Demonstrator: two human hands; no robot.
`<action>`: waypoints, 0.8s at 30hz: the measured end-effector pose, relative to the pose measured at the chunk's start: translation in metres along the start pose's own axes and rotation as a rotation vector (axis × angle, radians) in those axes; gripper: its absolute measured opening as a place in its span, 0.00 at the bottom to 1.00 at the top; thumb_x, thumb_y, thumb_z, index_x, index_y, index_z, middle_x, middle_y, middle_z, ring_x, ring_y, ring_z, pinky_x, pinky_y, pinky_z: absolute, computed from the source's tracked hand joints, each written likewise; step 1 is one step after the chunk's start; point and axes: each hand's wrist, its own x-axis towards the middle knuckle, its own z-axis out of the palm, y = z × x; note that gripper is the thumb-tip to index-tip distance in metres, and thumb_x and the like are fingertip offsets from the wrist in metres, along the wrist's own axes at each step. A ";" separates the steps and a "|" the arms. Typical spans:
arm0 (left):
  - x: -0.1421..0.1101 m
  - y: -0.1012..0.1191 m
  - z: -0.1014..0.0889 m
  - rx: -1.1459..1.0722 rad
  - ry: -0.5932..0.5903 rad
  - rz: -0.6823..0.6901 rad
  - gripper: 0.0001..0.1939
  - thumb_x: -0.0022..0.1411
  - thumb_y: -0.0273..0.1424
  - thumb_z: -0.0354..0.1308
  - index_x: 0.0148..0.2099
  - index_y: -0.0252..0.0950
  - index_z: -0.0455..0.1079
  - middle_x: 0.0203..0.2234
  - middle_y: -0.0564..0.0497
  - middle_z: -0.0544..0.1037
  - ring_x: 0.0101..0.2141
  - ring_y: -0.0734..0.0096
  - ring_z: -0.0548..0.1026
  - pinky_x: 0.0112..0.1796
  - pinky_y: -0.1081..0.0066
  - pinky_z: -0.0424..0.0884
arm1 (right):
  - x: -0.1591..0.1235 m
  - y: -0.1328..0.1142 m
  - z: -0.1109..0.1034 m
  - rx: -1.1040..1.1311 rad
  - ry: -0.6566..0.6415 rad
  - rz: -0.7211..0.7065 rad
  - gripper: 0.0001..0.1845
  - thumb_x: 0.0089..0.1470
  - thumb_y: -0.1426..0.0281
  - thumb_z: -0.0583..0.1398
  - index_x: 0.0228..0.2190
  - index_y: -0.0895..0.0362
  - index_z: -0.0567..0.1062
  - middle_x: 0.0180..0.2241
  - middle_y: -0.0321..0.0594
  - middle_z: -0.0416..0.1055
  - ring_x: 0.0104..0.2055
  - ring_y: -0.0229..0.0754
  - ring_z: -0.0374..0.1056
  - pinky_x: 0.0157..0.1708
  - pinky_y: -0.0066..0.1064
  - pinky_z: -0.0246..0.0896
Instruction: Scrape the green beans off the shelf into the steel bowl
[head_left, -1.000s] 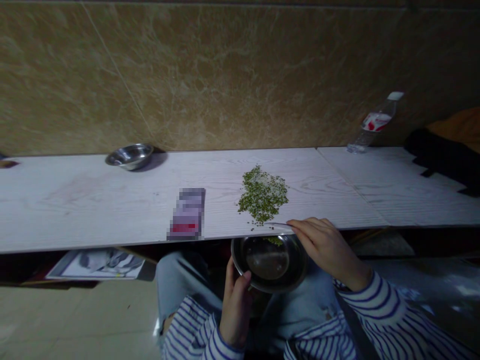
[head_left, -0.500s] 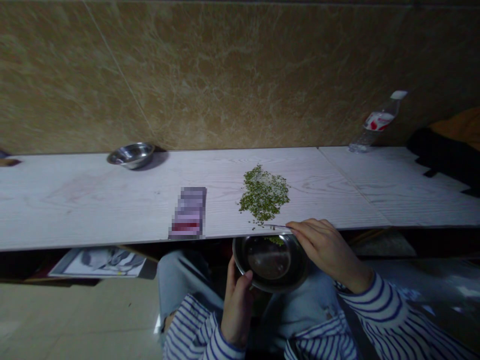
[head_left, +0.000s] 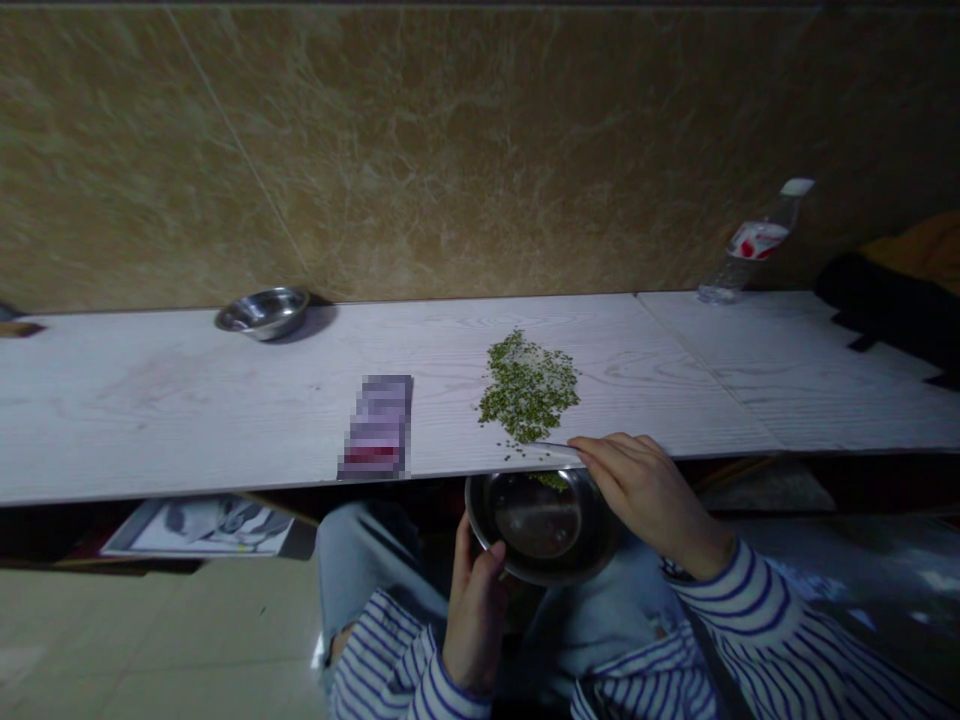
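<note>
My left hand (head_left: 478, 600) grips the near left rim of a steel bowl (head_left: 540, 575), thumb on top. The bowl is under the table's front edge, above my lap. A few small green beans (head_left: 553, 480) show at its far side; the tabletop hides part of it. Loosely spread on the table lies a patch of green beans (head_left: 531, 390), with stray ones near the edge. My right hand (head_left: 637, 490) is closed on a thin silver tool (head_left: 553, 446), whose exact kind I cannot make out. Its tip points left and meets the near end of the patch.
A second steel bowl (head_left: 264, 314) stands by the wall at the left. A phone-like, blurred-out item (head_left: 377, 425) lies left of the beans. A clear plastic bottle (head_left: 757, 242) stands back right, beside dark cloth (head_left: 862, 300). An open drawer (head_left: 202, 525) juts out below the table.
My right hand and the thin tool have shifted slightly away from me, the tip rising from the stray beans to the patch's near end. My left hand and the bowl stay put.
</note>
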 end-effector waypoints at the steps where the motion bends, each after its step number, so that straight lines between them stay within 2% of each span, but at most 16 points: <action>1: 0.000 0.000 0.000 0.004 0.004 0.001 0.30 0.55 0.32 0.59 0.60 0.47 0.57 0.54 0.47 0.70 0.52 0.55 0.69 0.45 0.60 0.69 | 0.000 0.001 0.000 -0.005 0.001 0.012 0.14 0.62 0.71 0.50 0.45 0.56 0.72 0.38 0.43 0.75 0.39 0.43 0.69 0.39 0.36 0.58; 8: -0.002 0.003 0.001 0.017 0.002 0.011 0.30 0.55 0.32 0.59 0.60 0.46 0.58 0.54 0.47 0.71 0.52 0.56 0.69 0.44 0.62 0.69 | 0.001 0.002 0.000 0.006 0.003 0.022 0.14 0.62 0.70 0.50 0.44 0.56 0.73 0.37 0.43 0.75 0.38 0.43 0.69 0.39 0.37 0.59; 14: -0.002 0.003 0.001 0.006 -0.011 0.010 0.30 0.56 0.31 0.58 0.61 0.46 0.56 0.55 0.46 0.70 0.52 0.55 0.69 0.44 0.61 0.69 | 0.001 -0.003 0.000 0.016 0.000 0.006 0.14 0.62 0.70 0.51 0.44 0.56 0.72 0.37 0.42 0.75 0.38 0.43 0.69 0.38 0.36 0.59; 19: -0.002 0.003 0.002 0.009 -0.001 0.022 0.29 0.55 0.31 0.59 0.59 0.44 0.59 0.54 0.45 0.70 0.53 0.54 0.68 0.45 0.60 0.69 | 0.004 -0.004 0.000 0.003 -0.012 0.000 0.13 0.62 0.71 0.51 0.45 0.56 0.72 0.37 0.43 0.75 0.39 0.43 0.69 0.39 0.36 0.57; 24: -0.001 0.002 0.001 0.023 0.036 0.022 0.31 0.53 0.33 0.60 0.60 0.44 0.58 0.55 0.44 0.69 0.52 0.52 0.68 0.42 0.61 0.70 | 0.004 0.000 0.001 -0.024 0.000 -0.007 0.14 0.62 0.70 0.50 0.45 0.56 0.72 0.36 0.43 0.75 0.38 0.43 0.69 0.38 0.36 0.57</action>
